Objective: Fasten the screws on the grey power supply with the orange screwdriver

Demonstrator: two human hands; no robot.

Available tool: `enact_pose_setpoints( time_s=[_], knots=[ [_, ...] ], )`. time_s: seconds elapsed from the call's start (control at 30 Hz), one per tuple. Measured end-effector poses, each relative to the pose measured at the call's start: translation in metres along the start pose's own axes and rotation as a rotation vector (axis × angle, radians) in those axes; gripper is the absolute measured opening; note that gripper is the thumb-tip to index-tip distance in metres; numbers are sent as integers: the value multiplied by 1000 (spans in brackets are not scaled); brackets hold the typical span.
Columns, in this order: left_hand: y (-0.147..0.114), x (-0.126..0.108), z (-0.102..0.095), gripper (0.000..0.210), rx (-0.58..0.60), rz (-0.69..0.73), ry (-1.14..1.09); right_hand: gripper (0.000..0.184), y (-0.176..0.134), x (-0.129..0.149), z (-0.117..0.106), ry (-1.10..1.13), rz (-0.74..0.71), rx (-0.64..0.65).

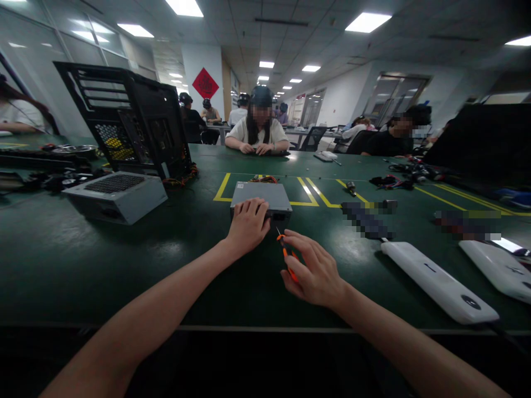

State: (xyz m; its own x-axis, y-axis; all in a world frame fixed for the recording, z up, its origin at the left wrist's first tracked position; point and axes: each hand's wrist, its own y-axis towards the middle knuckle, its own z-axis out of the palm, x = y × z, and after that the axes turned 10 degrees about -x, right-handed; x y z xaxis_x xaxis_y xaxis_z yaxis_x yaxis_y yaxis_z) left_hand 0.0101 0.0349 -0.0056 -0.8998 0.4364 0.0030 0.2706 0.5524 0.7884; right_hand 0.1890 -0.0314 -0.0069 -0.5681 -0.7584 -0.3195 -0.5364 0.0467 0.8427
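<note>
A grey computer power supply lies in front of me on the green table, partly across a yellow-taped outline. My left hand grips its near left part, with the fingers bent over the top edge. Part of the near side is hidden by that hand; a dark socket shows to the right of it. My right hand is closed round an orange-handled screwdriver. The screwdriver's thin metal tip points up toward the near side of the power supply, seemingly just short of it.
Left stand a second power supply and an open black computer case with loose wires. A bit-like metal piece, cables and a white elongated device lie to the right. Across the table sits a person.
</note>
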Motion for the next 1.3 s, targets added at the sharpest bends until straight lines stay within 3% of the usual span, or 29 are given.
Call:
enact_pose_setpoints(
  time_s=[0.17,0.4,0.53,0.7,0.87,1.03,1.3],
  knots=[
    [0,1,0,31,4,8,-4,20,-3,1,0,-34,-117,-6],
    [0,0,0,31,12,11,6,13,-3,4,0,-26,-78,40],
    [1,-1,-1,29,14,8,9,21,-5,1,1,-48,-76,2],
    [1,0,-1,29,10,8,10,10,-3,1,0,-38,-54,-37],
    [1,2,-1,29,13,14,4,17,-6,1,2,-49,-79,-26],
    [2,3,-1,28,13,15,4,8,-6,4,4,-47,-57,-30],
    [2,3,-1,28,16,8,-8,19,-6,2,3,-63,-77,-49]
  ],
)
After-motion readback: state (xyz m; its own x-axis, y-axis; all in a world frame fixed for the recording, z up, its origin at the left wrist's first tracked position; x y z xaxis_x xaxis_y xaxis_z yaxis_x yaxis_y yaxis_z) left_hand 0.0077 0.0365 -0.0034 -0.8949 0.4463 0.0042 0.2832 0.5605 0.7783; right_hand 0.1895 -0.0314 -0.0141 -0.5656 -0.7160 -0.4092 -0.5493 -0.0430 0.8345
